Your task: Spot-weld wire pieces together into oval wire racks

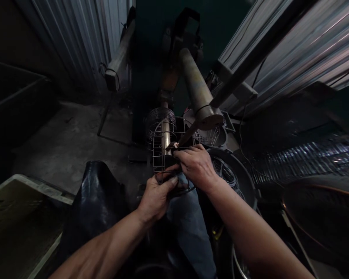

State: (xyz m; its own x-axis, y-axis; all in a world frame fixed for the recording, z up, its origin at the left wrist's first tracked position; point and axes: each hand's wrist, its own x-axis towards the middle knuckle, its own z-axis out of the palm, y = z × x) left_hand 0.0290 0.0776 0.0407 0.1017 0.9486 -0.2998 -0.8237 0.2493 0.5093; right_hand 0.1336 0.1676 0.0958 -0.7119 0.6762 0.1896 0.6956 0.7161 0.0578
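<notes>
A wire frame (pixel 159 152) of crossed metal rods is held in front of me, between the two electrode arms of a machine. My left hand (pixel 159 190) is closed round its near edge, thumb on top. My right hand (pixel 195 162) is closed at the frame's right side, fingers pinched near the tip of the upper electrode (pixel 189 133); what lies between them is hidden. Below the tip, the brass-coloured lower arm (pixel 166 135) runs through the frame. A thick metal cylinder (pixel 197 85) carries the upper electrode.
Stacked wire rings (pixel 159 116) hang round the lower arm behind the frame. To the right stand a round tub (pixel 244 166) with wire rings (pixel 225 172) and a bowl (pixel 221 137) of wire parts. A pale plastic crate (pixel 31 186) sits at left. A long bar (pixel 258 54) slants overhead.
</notes>
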